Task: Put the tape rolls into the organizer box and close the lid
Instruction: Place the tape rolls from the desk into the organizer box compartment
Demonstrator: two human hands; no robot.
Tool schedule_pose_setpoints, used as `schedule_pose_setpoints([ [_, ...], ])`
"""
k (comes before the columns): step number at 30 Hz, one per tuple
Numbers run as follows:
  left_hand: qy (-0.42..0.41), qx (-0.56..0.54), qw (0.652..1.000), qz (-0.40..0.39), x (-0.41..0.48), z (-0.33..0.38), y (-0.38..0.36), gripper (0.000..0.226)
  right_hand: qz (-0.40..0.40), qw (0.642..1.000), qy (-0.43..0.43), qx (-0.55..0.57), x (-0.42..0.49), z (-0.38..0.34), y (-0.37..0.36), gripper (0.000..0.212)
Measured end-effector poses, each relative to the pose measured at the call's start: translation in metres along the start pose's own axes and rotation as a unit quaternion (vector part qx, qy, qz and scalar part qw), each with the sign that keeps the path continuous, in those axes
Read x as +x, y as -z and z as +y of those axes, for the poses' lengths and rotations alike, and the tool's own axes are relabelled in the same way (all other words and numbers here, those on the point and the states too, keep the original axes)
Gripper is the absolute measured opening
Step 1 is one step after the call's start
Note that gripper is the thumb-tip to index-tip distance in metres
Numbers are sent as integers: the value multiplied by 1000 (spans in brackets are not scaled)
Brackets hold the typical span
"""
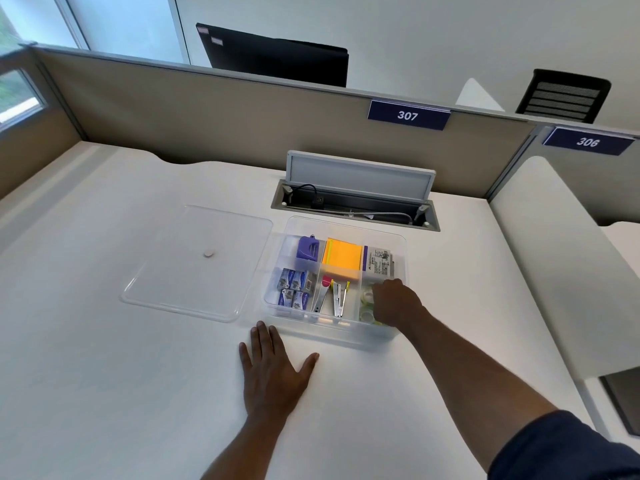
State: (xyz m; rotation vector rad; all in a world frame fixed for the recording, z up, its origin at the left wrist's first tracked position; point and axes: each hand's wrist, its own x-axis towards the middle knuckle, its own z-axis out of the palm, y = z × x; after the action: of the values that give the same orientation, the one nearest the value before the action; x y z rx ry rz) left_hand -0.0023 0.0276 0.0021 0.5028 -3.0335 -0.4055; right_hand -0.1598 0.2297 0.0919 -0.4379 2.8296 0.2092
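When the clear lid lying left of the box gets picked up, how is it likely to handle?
The lid looks like thin, clear plastic, so it is probably light and stiff, perhaps flexing slightly. It lies flat on the desk, so lifting an edge may be fiddly. The small knob at its centre likely offers the easier grip.
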Motion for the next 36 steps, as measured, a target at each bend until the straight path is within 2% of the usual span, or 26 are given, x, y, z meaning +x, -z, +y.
schedule_pose_setpoints([
  [11, 2, 1, 1000, 1, 0, 1, 0, 103, 12, 999, -21, 37, 1, -4, 2, 29],
  [17, 4, 0, 1000, 0, 0, 1, 0, 103, 49, 997, -22, 49, 0, -10, 1, 33],
  [24, 5, -2, 1000, 1, 0, 0, -2, 103, 19, 994, -69, 78, 2, -13, 2, 32],
  [31, 6, -6, 1000, 1, 0, 1, -2, 104, -26, 997, -71, 3, 3, -26, 7, 31],
  [36, 4, -7, 1000, 3, 0, 0, -2, 104, -4, 996, -84, 32, 4, -25, 8, 33],
])
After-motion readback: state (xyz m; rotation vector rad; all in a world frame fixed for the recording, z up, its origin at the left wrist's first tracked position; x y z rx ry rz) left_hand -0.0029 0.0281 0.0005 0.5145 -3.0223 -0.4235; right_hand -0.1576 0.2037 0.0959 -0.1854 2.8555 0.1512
